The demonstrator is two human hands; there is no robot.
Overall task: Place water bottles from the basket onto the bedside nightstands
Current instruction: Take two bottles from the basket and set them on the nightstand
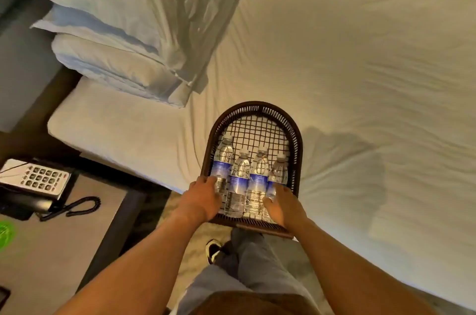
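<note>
- Head view: a dark wicker basket (pixel 253 113) was seen resting at the edge of a white-sheeted bed (pixel 360 70).
- Four water bottles (pixel 239 180) were laid side by side inside it, caps pointing away.
- The left hand (pixel 203 198) was closed in a grip on the basket's near left side.
- The right hand (pixel 282 205) was closed on the near right side, fingers against the rightmost bottle.
- A nightstand worktop (pixel 64 250) with a telephone (pixel 36 180) was seen to the left.

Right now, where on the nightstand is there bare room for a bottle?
The nightstand is bare near the bed, right of the phone's coiled cord. The far left corner is crowded by the phone; a green item sits at the left edge.
</note>
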